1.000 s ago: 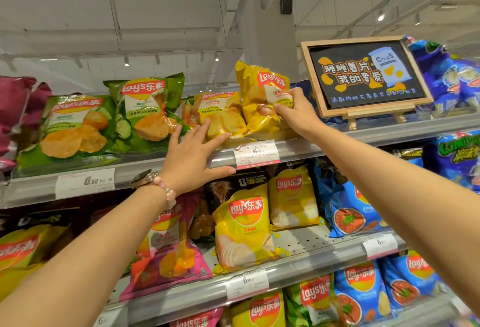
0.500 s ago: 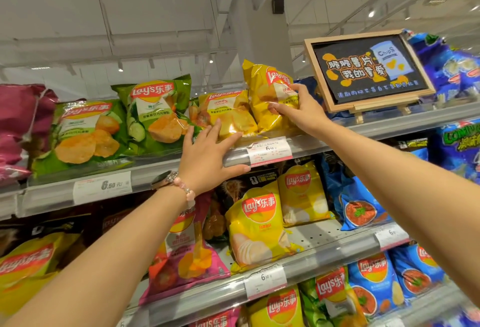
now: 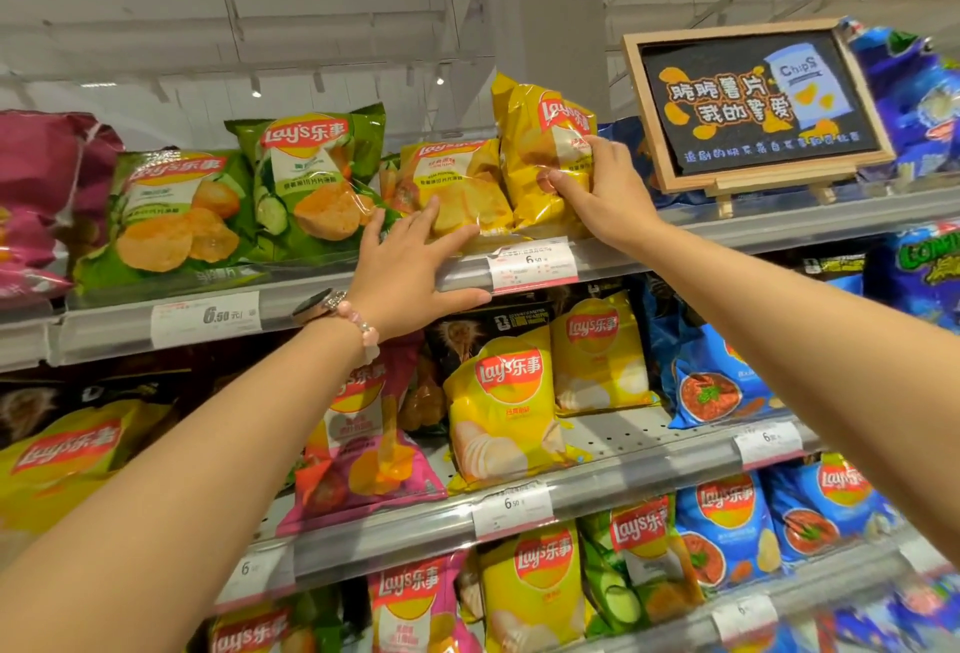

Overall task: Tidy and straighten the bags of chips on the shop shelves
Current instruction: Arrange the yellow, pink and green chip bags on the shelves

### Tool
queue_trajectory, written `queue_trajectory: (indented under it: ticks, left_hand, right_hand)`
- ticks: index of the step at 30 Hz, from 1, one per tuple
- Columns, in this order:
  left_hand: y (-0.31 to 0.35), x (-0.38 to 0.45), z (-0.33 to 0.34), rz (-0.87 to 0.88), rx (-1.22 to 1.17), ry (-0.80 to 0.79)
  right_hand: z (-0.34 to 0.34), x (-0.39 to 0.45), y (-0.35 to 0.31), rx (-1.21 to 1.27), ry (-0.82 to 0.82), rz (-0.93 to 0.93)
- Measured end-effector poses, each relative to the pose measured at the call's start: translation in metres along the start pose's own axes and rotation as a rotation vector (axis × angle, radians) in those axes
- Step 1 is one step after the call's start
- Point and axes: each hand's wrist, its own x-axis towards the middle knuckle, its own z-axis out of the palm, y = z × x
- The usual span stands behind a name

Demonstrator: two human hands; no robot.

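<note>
On the top shelf (image 3: 753, 234) an upright yellow chip bag (image 3: 530, 133) stands at the right of a leaning golden-yellow bag (image 3: 457, 179). My right hand (image 3: 602, 195) grips the upright bag's lower right side, thumb on its front. With straight fingers, my left hand (image 3: 410, 273) touches the bottom of the leaning bag, and its thumb lies under the shelf's front rail. Two green bags (image 3: 311, 174) lie tilted to the left of them.
A wooden-framed chalkboard sign (image 3: 748, 101) stands on the top shelf just right of my right hand. Dark red bags (image 3: 36, 195) sit far left, blue bags (image 3: 914, 96) far right. Lower shelves hold yellow, pink, green and blue bags behind price rails.
My left hand's fingers have slid up from the rail onto the leaning bag's bottom edge. My right hand keeps hold of the upright yellow bag. The view has shifted slightly.
</note>
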Motion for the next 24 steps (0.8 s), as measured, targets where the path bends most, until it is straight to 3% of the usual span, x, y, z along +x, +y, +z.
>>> queue_trajectory:
  ticks: [3,7,11,15,20,24]
  left_hand:
    - [-0.001,-0.005,-0.007,0.012,-0.117,0.004]
    - [-0.004,-0.03,-0.02,-0.027,-0.359,0.167]
    - [-0.01,-0.073,-0.023,-0.066,-0.359,0.327]
    - [-0.016,-0.129,-0.006,-0.185,-0.323,0.335]
    - [-0.028,-0.191,0.046,-0.489,-0.406,0.126]
    - [-0.032,-0.212,0.079,-0.744,-0.695,0.073]
  right_hand:
    - [0.001,-0.006,-0.004,-0.034,0.036,-0.008]
    - [0.008,-0.024,-0.012,-0.033,0.066,-0.003]
    - [0.012,-0.061,-0.025,0.014,0.144,-0.144]
    - [0.02,-0.112,-0.045,0.203,0.156,-0.325]
    - [0.056,-0.171,-0.065,0.359,-0.085,-0.461]
    - [0.099,-0.203,-0.076,0.437,-0.336,-0.313]
